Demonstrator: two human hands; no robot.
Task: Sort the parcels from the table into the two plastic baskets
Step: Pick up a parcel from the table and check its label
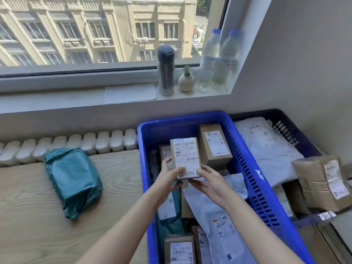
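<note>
Small carton point(185, 158) is up in both your hands, label facing you, held over the blue basket point(247, 164) and not yet released. Your left hand point(168, 178) pinches its lower left edge, thumb on the label face; your right hand point(206, 180) curls round the lower right corner from below. Both are clamped on the carton.

Step in hand, as it looks: reading the label to choose a basket. The blue basket below already holds several cartons and white mailers; the black basket point(291, 130) beside it on the right holds a white poly bag point(266, 147) and a taped brown box point(322, 181) at its near edge.

Next move calls for a decision on the label, then a short lowering into a gap, or a carry rightward over the blue rim. Watch the upright carton point(214, 143) just behind your hands.

One teal parcel point(73, 180) remains on the wooden table point(28, 206), well to the left.

Writing: barcodes along the top and mid-right of the label, a bracketed code that may read "E55", and a dark square logo at the bottom. The rest is too blurred to read. No brand legible.
</note>
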